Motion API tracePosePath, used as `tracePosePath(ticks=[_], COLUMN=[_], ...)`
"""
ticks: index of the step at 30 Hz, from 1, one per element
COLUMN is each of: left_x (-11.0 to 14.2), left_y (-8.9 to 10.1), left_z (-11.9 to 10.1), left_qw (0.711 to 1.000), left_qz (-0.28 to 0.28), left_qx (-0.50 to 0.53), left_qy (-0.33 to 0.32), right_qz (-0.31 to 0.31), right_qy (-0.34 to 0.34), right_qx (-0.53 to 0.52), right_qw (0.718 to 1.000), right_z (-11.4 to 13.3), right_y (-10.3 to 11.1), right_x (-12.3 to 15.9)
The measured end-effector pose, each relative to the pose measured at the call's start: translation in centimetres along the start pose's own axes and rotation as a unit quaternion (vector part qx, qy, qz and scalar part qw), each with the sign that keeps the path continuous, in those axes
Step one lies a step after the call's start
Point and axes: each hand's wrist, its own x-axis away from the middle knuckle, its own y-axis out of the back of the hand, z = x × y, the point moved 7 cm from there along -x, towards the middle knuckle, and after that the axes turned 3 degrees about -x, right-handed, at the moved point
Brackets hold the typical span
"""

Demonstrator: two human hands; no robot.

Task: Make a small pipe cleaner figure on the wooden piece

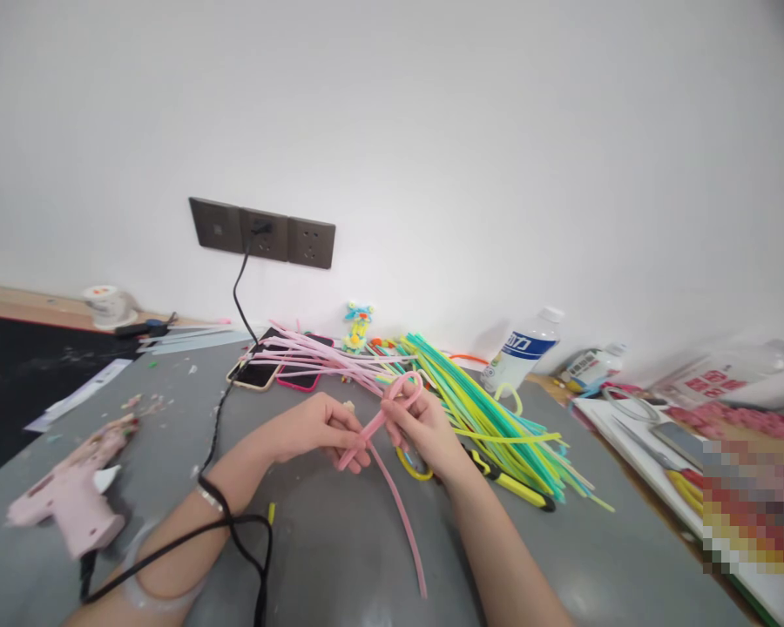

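Note:
Between my hands, above the grey table, is a pink pipe cleaner (398, 501) bent into a loop at its upper right, with one long tail hanging down. My left hand (327, 428) pinches its lower, crossed part. The fingers of my right hand (424, 427) are closed on the loop near its top. Just behind the hands lies a bundle of pale pink pipe cleaners (330, 355). Beside my right hand spreads a pile of green and yellow pipe cleaners (496, 418). Yellow-handled scissors (415, 466) are partly hidden under that hand.
A pink glue gun (71, 505) lies at the left, its black cord (170, 540) crossing my left forearm. A yellow utility knife (513, 483) lies right of my right hand. Behind stand a water bottle (521, 348) and a small colourful figure (358, 326). Phones (300, 370) lie beneath the pink bundle.

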Motion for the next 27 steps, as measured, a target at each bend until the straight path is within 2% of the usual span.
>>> tracePosePath(ticks=[5,10,15,16,18,19,20,22,23,24,25,27], left_x=[0.5,0.6,0.4,0.4,0.4,0.4,0.4,0.4,0.4,0.4,0.4,0.4], left_y=[-0.6,-0.4,0.4,0.6,1.1,1.2,1.3,1.3,1.2,1.1,1.1,1.0], left_z=[-0.3,0.3,0.0,-0.2,-0.7,-0.9,-1.0,-1.2,-1.2,-1.2,-1.3,-1.4], left_qw=[0.999,0.997,1.000,1.000,0.999,0.998,0.998,0.996,0.996,0.996,0.996,0.996], left_qz=[0.044,0.056,0.015,-0.001,-0.037,-0.051,-0.061,-0.073,-0.075,-0.075,-0.075,-0.077], left_qx=[-0.004,-0.016,0.001,0.007,0.017,0.024,0.030,0.039,0.043,0.045,0.046,0.047], left_qy=[0.024,0.047,0.009,0.000,-0.013,-0.016,-0.016,-0.017,-0.018,-0.020,-0.023,-0.029], right_qz=[-0.046,-0.153,-0.248,-0.249,-0.207,-0.187,-0.179,-0.190,-0.191,-0.187,-0.178,-0.149], right_qy=[0.001,0.040,0.082,0.072,0.014,-0.025,-0.072,-0.149,-0.187,-0.214,-0.234,-0.259], right_qx=[-0.115,-0.148,-0.046,0.005,0.166,0.257,0.351,0.524,0.582,0.620,0.642,0.659], right_qw=[0.992,0.976,0.964,0.966,0.964,0.948,0.916,0.817,0.768,0.732,0.708,0.691], right_z=[-0.5,0.2,2.6,2.9,2.7,2.3,1.7,0.7,0.2,-0.2,-0.5,-1.0], right_y=[1.2,4.3,7.2,7.4,7.2,7.2,7.5,8.5,9.0,9.4,9.7,10.0], right_x=[0.0,-0.3,1.5,2.3,4.4,5.8,7.3,10.3,11.6,12.6,13.2,13.7])
